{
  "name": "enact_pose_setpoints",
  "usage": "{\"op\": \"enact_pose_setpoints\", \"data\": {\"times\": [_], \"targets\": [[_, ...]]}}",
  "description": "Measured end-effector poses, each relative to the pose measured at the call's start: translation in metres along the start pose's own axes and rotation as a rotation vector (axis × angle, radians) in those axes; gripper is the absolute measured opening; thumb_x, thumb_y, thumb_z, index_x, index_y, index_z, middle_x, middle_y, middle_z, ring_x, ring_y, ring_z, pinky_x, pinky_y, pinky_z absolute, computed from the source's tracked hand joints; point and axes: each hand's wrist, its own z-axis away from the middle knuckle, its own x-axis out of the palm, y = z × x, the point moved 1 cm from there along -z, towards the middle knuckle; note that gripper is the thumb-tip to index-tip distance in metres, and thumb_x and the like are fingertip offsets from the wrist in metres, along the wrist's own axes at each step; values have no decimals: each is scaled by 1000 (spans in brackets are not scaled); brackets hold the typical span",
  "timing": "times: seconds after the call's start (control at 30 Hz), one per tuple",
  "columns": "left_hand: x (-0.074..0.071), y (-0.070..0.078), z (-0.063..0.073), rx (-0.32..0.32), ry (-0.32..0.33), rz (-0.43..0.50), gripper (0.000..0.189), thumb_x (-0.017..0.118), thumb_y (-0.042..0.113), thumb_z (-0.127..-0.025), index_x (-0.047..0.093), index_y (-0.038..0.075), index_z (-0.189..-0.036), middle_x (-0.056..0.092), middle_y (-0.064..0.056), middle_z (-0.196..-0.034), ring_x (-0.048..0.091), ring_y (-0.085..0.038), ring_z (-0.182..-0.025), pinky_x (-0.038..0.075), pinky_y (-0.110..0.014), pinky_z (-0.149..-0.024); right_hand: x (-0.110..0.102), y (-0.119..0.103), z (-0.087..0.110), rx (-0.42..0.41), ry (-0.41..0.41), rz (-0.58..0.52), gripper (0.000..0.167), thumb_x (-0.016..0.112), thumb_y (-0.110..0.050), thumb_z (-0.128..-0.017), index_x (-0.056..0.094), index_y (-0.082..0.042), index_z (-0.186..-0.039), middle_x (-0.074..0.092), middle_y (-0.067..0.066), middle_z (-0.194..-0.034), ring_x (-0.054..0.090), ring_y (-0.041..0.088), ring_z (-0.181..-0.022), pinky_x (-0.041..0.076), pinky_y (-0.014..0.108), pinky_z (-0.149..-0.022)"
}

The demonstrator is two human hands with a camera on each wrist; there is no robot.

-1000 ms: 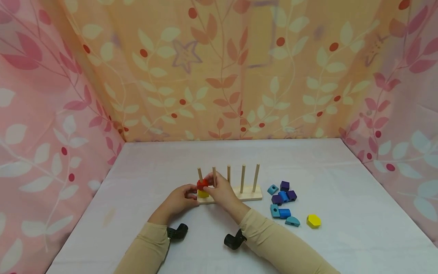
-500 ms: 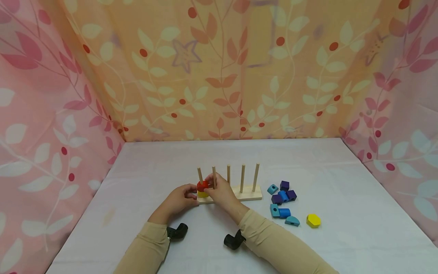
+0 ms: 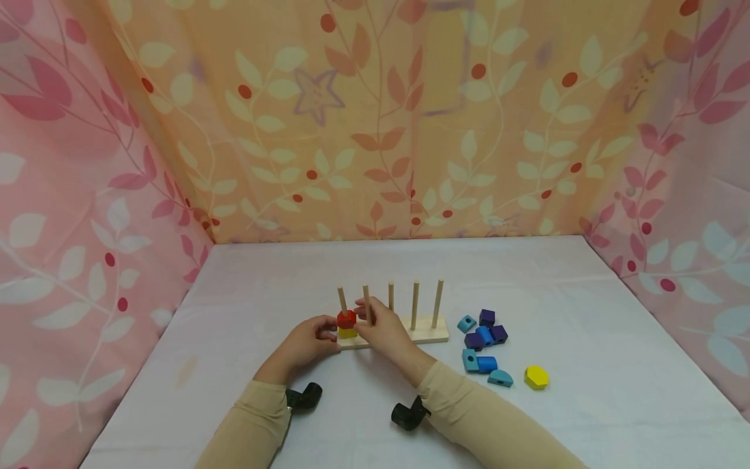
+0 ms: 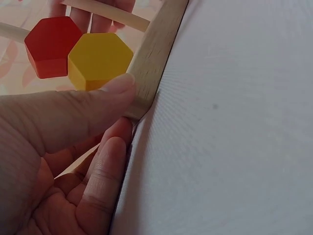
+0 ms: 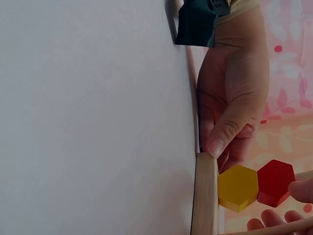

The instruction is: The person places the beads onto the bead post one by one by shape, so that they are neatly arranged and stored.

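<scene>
A pale wooden board (image 3: pixel 428 331) with a row of upright pegs lies in front of me. At its left end my left hand (image 3: pixel 305 342) pinches the board's corner; in the left wrist view the thumb (image 4: pixel 115 85) lies on the board's edge with the fingers curled below. A yellow hexagonal block (image 4: pixel 100 58) sits at the bottom of the leftmost peg, and a red hexagonal block (image 3: pixel 346 319) rests on it. My right hand (image 3: pixel 383 332) is just right of the red block, around the second peg, fingers loosely spread. Its thumb (image 5: pixel 302 191) is close to the red block; contact is unclear.
Right of the board lie several purple, blue and teal blocks (image 3: pixel 485 335). Another yellow hexagonal block (image 3: pixel 536 378) lies nearer me. White cloth (image 3: pixel 263 273) covers the table, with patterned curtains (image 3: pixel 375 130) behind and at both sides.
The red block has settled level onto the yellow one. My right hand has let go of it and moved slightly to the right; the left hand stays put.
</scene>
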Motion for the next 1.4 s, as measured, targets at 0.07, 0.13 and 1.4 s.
{"op": "enact_pose_setpoints", "data": {"times": [0.07, 0.13, 1.4], "targets": [[0, 0, 0, -2, 1, 3, 43, 76, 10, -73, 60, 12, -112, 60, -3, -104, 59, -13, -87, 47, -36, -81, -3, 1, 3, -24, -2, 16, 38, 62, -8, -83, 53, -8, -120, 61, 13, -115, 56, 28, -108, 43, 40, -91], [0, 1, 1, -6, 2, 3, 42, 76, 10, -73, 60, 12, -112, 60, -3, -104, 59, -13, -87, 47, -35, -81, -6, 2, 7, -46, -12, 15, 39, 62, -8, -84, 52, -8, -122, 59, 13, -118, 54, 28, -112, 42, 40, -93], [1, -3, -1, -15, -5, -23, 44, 76, 13, -73, 59, 15, -114, 59, -2, -106, 58, -13, -88, 46, -36, -82, -206, 64, 89, 186, 16, 212, 24, 58, -12, -89, 59, -4, -112, 63, 13, -106, 59, 24, -94, 50, 30, -81]]}}
